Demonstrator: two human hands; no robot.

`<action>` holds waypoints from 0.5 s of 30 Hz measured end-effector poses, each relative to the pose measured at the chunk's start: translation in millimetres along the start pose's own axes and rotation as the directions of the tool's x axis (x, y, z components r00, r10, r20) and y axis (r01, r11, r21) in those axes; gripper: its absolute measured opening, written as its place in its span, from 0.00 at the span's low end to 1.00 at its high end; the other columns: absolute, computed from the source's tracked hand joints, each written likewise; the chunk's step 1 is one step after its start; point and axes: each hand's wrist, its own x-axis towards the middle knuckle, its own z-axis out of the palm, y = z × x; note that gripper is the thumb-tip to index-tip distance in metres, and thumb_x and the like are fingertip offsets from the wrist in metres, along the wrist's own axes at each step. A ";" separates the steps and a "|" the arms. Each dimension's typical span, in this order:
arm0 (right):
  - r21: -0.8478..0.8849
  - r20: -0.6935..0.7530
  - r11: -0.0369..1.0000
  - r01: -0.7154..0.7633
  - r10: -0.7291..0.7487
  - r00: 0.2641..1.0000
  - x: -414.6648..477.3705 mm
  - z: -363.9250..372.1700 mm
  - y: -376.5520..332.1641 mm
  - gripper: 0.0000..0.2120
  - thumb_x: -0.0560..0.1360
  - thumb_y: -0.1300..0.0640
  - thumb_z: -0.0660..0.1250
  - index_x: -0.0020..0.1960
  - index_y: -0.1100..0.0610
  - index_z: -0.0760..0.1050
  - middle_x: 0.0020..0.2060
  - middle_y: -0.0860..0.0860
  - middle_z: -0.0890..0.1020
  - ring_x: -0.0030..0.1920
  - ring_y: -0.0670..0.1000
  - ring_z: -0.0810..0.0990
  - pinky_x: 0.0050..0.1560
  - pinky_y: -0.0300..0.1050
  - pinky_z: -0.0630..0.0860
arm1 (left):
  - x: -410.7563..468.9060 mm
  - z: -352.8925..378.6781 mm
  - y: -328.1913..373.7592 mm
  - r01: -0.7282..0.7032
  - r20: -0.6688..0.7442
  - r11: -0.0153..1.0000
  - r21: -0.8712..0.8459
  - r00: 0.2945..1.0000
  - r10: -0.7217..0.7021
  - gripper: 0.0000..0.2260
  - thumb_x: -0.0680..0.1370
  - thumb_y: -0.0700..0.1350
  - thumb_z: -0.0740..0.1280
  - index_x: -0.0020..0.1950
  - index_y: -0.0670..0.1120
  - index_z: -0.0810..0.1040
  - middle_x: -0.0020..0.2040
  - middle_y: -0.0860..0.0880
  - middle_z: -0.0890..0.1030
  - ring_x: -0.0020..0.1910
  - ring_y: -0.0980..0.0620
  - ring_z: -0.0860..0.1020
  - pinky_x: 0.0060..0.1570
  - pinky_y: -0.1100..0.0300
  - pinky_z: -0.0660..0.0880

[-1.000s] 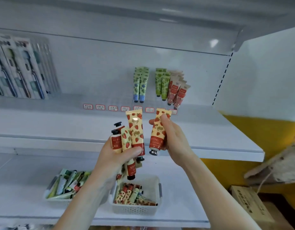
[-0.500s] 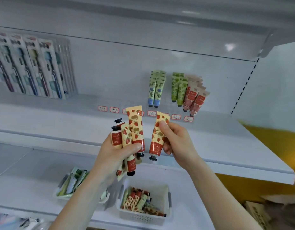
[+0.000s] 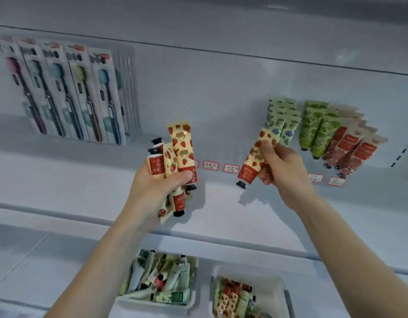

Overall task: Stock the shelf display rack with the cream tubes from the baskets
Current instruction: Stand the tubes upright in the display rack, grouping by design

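My left hand (image 3: pixel 152 189) grips a bunch of several strawberry-print cream tubes (image 3: pixel 182 152) over the middle shelf (image 3: pixel 72 184). In my right hand (image 3: pixel 281 171) is a single strawberry tube (image 3: pixel 253 161), pinched cap down and tilted, just left of the display rack. The rack holds rows of blue-flower tubes (image 3: pixel 281 120), green tubes (image 3: pixel 315 127) and pink-red tubes (image 3: pixel 349 143) leaning against the back wall. On the lower shelf stand two white baskets: the left basket (image 3: pixel 152 305) with mixed pale tubes, the right basket (image 3: pixel 283 285) with strawberry tubes.
Toothbrush packs (image 3: pixel 67 92) hang at the back left of the middle shelf. Small red-edged price tags (image 3: pixel 211 165) run along the shelf between my hands and under the rack. The upper shelf's underside (image 3: pixel 198 24) spans the top.
My right hand has carried its single tube right and up, away from the left hand's bunch and close to the blue-flower row. The camera has tilted down and left.
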 end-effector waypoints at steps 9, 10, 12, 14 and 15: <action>0.033 -0.149 0.999 -0.007 0.011 0.989 56.5 56.6 -11.6 0.12 0.80 0.52 0.58 0.42 0.55 0.71 0.33 0.51 0.78 0.23 0.46 0.76 0.25 0.38 0.72 | 82.2 -50.0 11.3 0.016 0.056 0.997 0.074 0.998 -0.020 0.14 0.69 0.36 0.73 0.54 0.44 0.77 0.40 0.48 0.84 0.35 0.50 0.83 0.30 0.56 0.79; 0.039 -0.139 0.999 -0.007 0.013 0.990 60.4 63.0 -10.2 0.11 0.81 0.53 0.57 0.42 0.56 0.71 0.33 0.52 0.78 0.23 0.46 0.76 0.25 0.38 0.72 | 86.8 -50.0 10.2 0.019 0.061 0.997 0.080 0.998 -0.023 0.13 0.70 0.36 0.73 0.52 0.44 0.77 0.39 0.48 0.84 0.34 0.50 0.83 0.30 0.56 0.79; 0.037 -0.119 0.999 -0.018 0.022 0.993 67.5 74.8 -5.8 0.11 0.81 0.54 0.57 0.45 0.59 0.71 0.34 0.53 0.78 0.24 0.47 0.76 0.25 0.38 0.73 | 93.1 -50.3 7.6 0.015 0.073 0.996 0.088 0.997 -0.021 0.10 0.70 0.35 0.72 0.49 0.44 0.77 0.35 0.48 0.83 0.34 0.49 0.82 0.31 0.52 0.80; 0.019 -0.099 1.000 -0.022 0.024 0.995 74.3 83.4 -2.6 0.11 0.81 0.54 0.57 0.49 0.61 0.71 0.36 0.54 0.79 0.25 0.48 0.77 0.26 0.39 0.73 | 95.9 -51.7 5.4 0.011 0.078 0.995 0.095 0.997 -0.018 0.10 0.70 0.35 0.72 0.48 0.44 0.78 0.35 0.47 0.83 0.34 0.48 0.82 0.34 0.49 0.81; 0.011 -0.089 1.000 -0.023 0.024 0.996 77.4 86.4 -2.1 0.11 0.81 0.54 0.57 0.50 0.62 0.71 0.37 0.55 0.79 0.26 0.49 0.77 0.27 0.40 0.73 | 96.5 -52.4 4.9 0.007 0.079 0.994 0.106 0.997 -0.015 0.10 0.69 0.36 0.73 0.48 0.44 0.78 0.36 0.47 0.83 0.34 0.48 0.82 0.35 0.49 0.81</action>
